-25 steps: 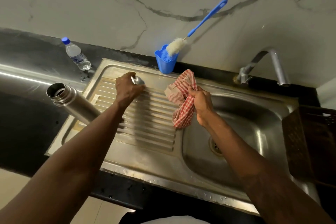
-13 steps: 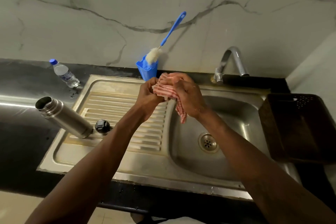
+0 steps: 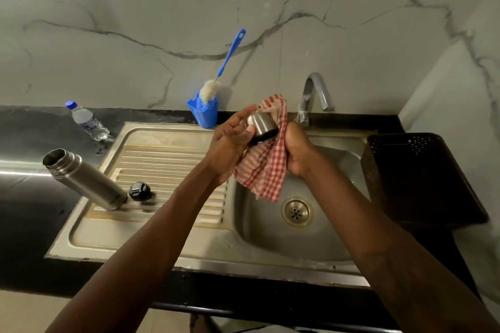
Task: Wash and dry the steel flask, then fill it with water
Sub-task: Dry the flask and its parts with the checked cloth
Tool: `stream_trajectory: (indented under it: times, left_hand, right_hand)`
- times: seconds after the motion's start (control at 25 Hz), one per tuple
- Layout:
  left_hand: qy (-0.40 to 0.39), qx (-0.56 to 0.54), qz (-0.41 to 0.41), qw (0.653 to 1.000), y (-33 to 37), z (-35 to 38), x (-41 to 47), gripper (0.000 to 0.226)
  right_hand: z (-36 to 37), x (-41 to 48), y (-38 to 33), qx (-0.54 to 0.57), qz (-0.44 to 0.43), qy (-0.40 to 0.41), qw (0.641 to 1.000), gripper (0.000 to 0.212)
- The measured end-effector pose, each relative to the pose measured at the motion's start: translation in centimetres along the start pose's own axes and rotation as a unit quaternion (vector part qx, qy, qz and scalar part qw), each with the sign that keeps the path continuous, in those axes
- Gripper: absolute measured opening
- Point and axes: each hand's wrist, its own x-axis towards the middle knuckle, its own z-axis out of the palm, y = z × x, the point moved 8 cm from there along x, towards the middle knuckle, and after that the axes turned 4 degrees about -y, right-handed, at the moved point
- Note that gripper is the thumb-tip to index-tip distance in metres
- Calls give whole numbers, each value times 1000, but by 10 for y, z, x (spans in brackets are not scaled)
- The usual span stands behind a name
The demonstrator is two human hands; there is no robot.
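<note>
While both forearms reach forward over the sink [image 3: 189, 257], the left hand [image 3: 232, 140] is held up above the basin's left side. Its grip is closed round the steel cap [image 3: 260, 123], with thumb and fingers curled on the cap's side and its dark open end turned downward. The right hand [image 3: 296, 149] faces it, its grip bunching the red checked cloth [image 3: 266, 170] against the cap. The cloth's loose end hangs over the basin. Well apart, the steel flask [image 3: 84, 180] stands at the drainboard's [image 3: 162, 159] left edge, mouth open, with the black stopper [image 3: 139, 191] just beside its base.
</note>
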Motion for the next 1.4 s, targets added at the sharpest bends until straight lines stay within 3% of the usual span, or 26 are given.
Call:
stream_trajectory:
  times: [0.12, 0.24, 0.36, 0.44, 0.56, 0.68, 0.8, 0.88, 1.0, 1.12, 1.24, 1.32, 1.4]
  left_hand:
    - [124, -50, -10, 991, -9, 8, -3, 35]
    - [99, -114, -8, 989, -10, 39, -5, 47]
    - [89, -122, 2, 989, -12, 55, -5, 49]
    - [71, -147, 8, 987, -17, 53, -2, 52]
    - [9, -163, -20, 986, -19, 49, 3, 75]
    - [69, -73, -57, 993, -12, 41, 7, 62]
    - [161, 12, -100, 982, -5, 37, 8, 61]
    - [249, 88, -122, 957, -8, 23, 5, 67]
    - [333, 127, -62, 932, -1, 8, -4, 34]
    - [319, 224, -6, 921, 20, 12, -12, 41]
    - [232, 140, -45, 962, 13, 28, -12, 37]
    - [160, 96, -77, 980, 8, 39, -10, 38]
    - [97, 126, -47, 986, 15, 48, -9, 43]
  right_hand:
    - [8, -10, -8, -148, -93, 72, 982, 45]
    - [23, -26, -30, -314, -247, 94, 912, 48]
    - [34, -45, -58, -369, -373, 98, 846, 44]
    - [30, -36, -68, -336, -343, 89, 873, 38]
    - [15, -17, -62, -246, -121, 30, 961, 36]
    - [11, -27, -44, -81, -45, 9, 996, 31]
    - [9, -28, -34, 48, -122, 34, 991, 38]
    - [11, -28, -38, -8, -223, 45, 974, 42]
    - [14, -43, -48, -162, -355, 95, 916, 51]
    - [12, -54, -53, -276, -403, 161, 857, 53]
    - [4, -53, -51, -325, -411, 217, 824, 54]
    - [3, -50, -52, -339, -466, 169, 799, 49]
    - [3, -52, -56, -349, -508, 125, 777, 40]
